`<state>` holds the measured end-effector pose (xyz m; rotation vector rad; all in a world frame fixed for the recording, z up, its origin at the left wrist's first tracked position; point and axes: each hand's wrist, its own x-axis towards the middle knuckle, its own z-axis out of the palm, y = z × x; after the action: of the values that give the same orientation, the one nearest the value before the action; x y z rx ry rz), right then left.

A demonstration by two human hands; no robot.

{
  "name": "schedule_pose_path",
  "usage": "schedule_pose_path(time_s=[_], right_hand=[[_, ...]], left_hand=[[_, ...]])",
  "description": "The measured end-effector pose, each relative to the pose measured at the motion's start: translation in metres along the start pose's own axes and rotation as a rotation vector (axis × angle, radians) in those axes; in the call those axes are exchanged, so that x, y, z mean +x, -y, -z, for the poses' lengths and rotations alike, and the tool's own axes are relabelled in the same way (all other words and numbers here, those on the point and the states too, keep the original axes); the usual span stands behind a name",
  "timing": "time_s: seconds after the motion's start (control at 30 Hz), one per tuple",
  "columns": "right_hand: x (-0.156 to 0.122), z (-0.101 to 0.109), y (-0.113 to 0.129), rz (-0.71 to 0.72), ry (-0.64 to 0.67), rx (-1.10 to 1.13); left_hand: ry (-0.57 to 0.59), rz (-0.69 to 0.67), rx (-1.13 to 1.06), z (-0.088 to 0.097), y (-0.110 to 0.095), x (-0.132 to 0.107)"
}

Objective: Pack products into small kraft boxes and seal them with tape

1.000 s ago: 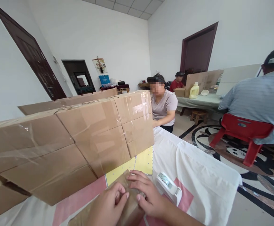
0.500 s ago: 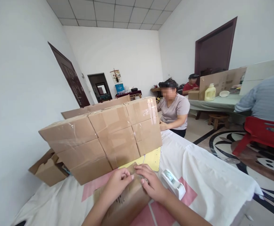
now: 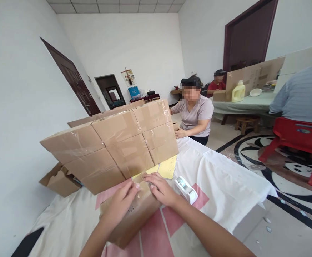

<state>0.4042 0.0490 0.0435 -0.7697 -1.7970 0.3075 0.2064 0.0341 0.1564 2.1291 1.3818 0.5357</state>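
A brown cardboard box (image 3: 141, 214) lies on the cloth in front of me, with clear tape shining on its upper face. My left hand (image 3: 123, 200) is on its near left part, thumb and fingertips pressed together; whatever they pinch is too small to make out. Across the box's far right end rests my right hand (image 3: 161, 188), fingers stretched out over the edge. A white tape dispenser (image 3: 186, 190) stands just right of that hand, apart from it.
Stacked, taped cardboard boxes (image 3: 113, 142) form a wall ahead. An open carton (image 3: 61, 181) sits to the left. The table's white cloth (image 3: 215, 178) carries pink and yellow patches. A person (image 3: 193, 114) sits beyond the stack; others are at a green table (image 3: 220, 106) near a red chair (image 3: 300, 137).
My view has tilted down and shifted slightly right, so more of the box shows. Both hands stay on the box, the left still pinched and the right still spread.
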Motion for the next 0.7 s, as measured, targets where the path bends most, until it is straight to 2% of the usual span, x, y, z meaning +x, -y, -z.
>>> schedule_pose_path(time_s=[0.17,0.3,0.43,0.57,0.7], right_hand=[[-0.001,0.000,-0.002,-0.002,-0.003,-0.008],[-0.002,-0.001,-0.004,-0.053,-0.017,-0.026],[-0.002,-0.001,-0.004,-0.070,0.010,-0.015],[-0.004,0.002,-0.005,-0.069,0.026,0.022],[-0.006,0.005,-0.008,0.003,0.091,0.020]], left_hand=[[-0.027,-0.054,0.073,-0.006,-0.002,-0.010],[-0.092,-0.053,-0.040,-0.006,0.009,-0.022],[-0.100,-0.026,-0.182,0.001,0.019,-0.031],[-0.096,0.063,-0.286,0.011,0.015,-0.025],[-0.087,0.120,-0.335,0.018,0.007,-0.009]])
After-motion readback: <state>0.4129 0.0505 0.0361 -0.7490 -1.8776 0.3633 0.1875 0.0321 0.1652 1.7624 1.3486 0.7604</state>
